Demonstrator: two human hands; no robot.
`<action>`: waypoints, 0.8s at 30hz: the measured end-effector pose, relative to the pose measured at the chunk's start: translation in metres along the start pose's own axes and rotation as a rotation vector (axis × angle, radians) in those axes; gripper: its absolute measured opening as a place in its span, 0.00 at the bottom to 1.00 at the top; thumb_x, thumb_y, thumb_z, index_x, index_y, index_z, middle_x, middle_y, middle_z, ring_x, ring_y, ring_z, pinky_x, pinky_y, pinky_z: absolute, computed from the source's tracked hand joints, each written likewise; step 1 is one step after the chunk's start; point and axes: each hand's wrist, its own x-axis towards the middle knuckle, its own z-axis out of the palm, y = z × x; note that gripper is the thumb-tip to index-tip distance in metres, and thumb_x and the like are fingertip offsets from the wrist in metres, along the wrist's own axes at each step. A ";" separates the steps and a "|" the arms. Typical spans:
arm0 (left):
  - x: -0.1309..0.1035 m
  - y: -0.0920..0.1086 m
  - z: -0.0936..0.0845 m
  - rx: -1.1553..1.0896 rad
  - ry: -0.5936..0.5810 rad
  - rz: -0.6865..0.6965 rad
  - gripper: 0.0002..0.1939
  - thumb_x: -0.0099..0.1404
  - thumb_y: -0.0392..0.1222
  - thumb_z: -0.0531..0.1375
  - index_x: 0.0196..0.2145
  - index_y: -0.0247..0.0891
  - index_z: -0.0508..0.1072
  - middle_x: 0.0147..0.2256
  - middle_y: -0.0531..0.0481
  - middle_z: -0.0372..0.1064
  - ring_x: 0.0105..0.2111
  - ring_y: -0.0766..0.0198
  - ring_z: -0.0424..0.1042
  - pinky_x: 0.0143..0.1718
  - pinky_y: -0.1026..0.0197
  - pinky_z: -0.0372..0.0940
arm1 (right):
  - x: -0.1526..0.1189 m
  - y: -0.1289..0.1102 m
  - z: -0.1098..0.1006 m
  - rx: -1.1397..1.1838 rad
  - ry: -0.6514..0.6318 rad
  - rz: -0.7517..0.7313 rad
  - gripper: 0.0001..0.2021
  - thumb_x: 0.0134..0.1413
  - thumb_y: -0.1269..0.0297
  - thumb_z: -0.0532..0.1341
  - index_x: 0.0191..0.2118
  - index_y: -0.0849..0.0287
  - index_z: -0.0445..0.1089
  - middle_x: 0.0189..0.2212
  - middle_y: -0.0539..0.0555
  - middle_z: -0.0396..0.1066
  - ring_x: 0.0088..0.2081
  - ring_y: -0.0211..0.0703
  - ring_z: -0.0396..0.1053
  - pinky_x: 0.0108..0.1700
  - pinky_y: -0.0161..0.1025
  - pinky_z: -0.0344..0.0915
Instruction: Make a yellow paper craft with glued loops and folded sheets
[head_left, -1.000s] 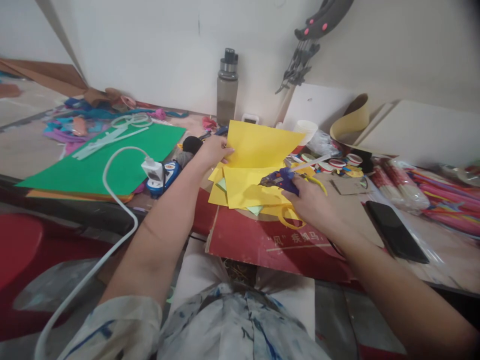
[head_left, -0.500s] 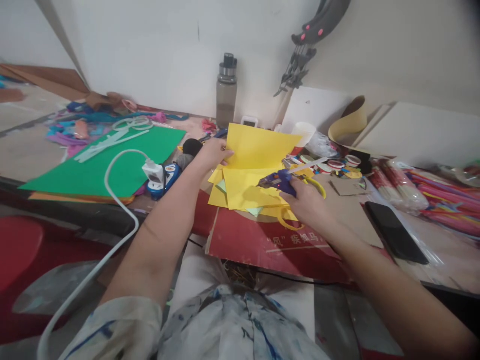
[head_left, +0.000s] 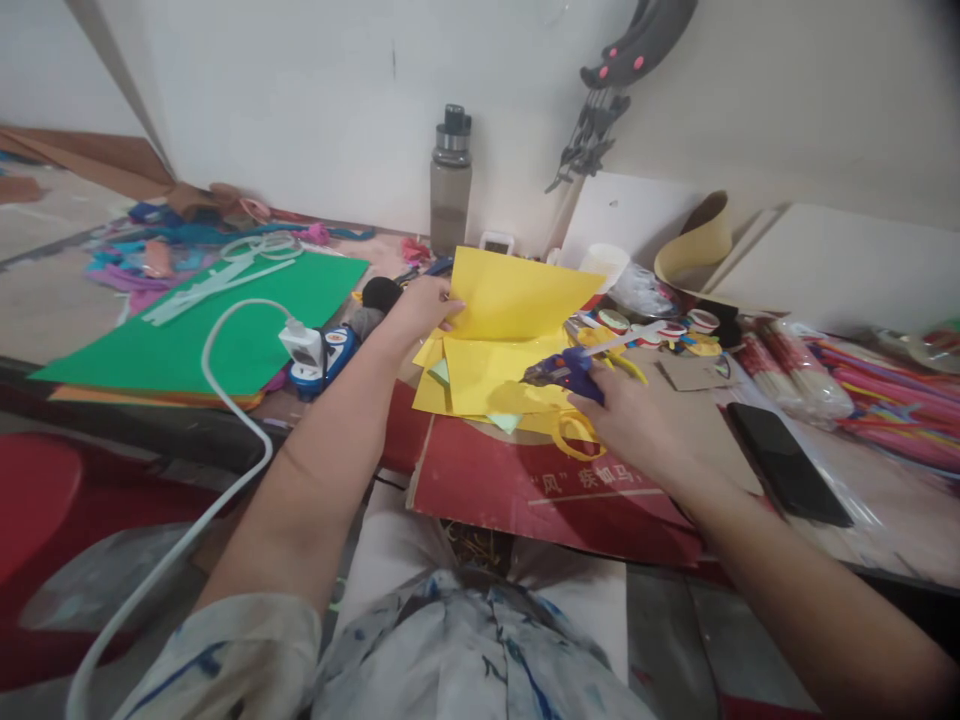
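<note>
My left hand (head_left: 433, 306) pinches the left edge of a folded yellow sheet (head_left: 517, 292), whose upper part stands raised. Its lower part lies over other yellow paper and pale green pieces (head_left: 504, 423) on a red board (head_left: 480, 470). In my right hand (head_left: 626, 408) is a blue glue gun (head_left: 562, 372) with a clear glue stick in its back. The gun's nozzle points left, just above the lower yellow paper. Yellow-handled scissors (head_left: 577, 437) lie partly hidden beneath my right hand.
Green sheets (head_left: 300, 310) and a power socket with a white plug (head_left: 306, 345) are at the left. A grey bottle (head_left: 451, 185) stands behind. To the right lie a black phone (head_left: 787, 462) and pipe cleaners (head_left: 892, 390).
The glue gun and my right hand have shifted slightly right and down, away from the fold. My left hand still holds the raised sheet. The whole view has shifted slightly.
</note>
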 end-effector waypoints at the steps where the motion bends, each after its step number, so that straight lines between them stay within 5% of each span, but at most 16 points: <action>1: 0.000 0.000 0.000 0.029 -0.001 0.029 0.07 0.56 0.38 0.67 0.30 0.32 0.74 0.29 0.46 0.73 0.24 0.65 0.74 0.28 0.65 0.69 | 0.000 -0.006 0.002 0.017 -0.017 -0.019 0.10 0.59 0.65 0.58 0.45 0.59 0.71 0.37 0.60 0.76 0.40 0.50 0.72 0.41 0.39 0.62; 6: -0.002 -0.003 -0.001 0.058 -0.003 0.102 0.09 0.58 0.41 0.66 0.32 0.32 0.75 0.31 0.44 0.76 0.24 0.66 0.74 0.25 0.67 0.69 | 0.009 -0.024 0.010 0.053 -0.063 -0.062 0.11 0.60 0.65 0.57 0.45 0.61 0.70 0.39 0.61 0.76 0.40 0.49 0.73 0.39 0.37 0.62; 16: 0.000 -0.002 -0.002 0.078 -0.008 0.075 0.07 0.56 0.39 0.67 0.31 0.32 0.76 0.32 0.43 0.77 0.22 0.67 0.74 0.24 0.68 0.67 | 0.025 0.046 -0.014 -0.068 0.127 0.128 0.15 0.61 0.58 0.56 0.47 0.61 0.69 0.38 0.63 0.76 0.40 0.53 0.73 0.40 0.41 0.64; 24: 0.001 -0.004 -0.002 0.061 -0.019 0.087 0.04 0.60 0.35 0.63 0.34 0.32 0.77 0.34 0.43 0.78 0.23 0.69 0.73 0.25 0.69 0.68 | 0.022 0.029 -0.003 -0.047 0.060 0.140 0.11 0.61 0.60 0.56 0.43 0.61 0.70 0.39 0.63 0.76 0.40 0.51 0.73 0.38 0.39 0.63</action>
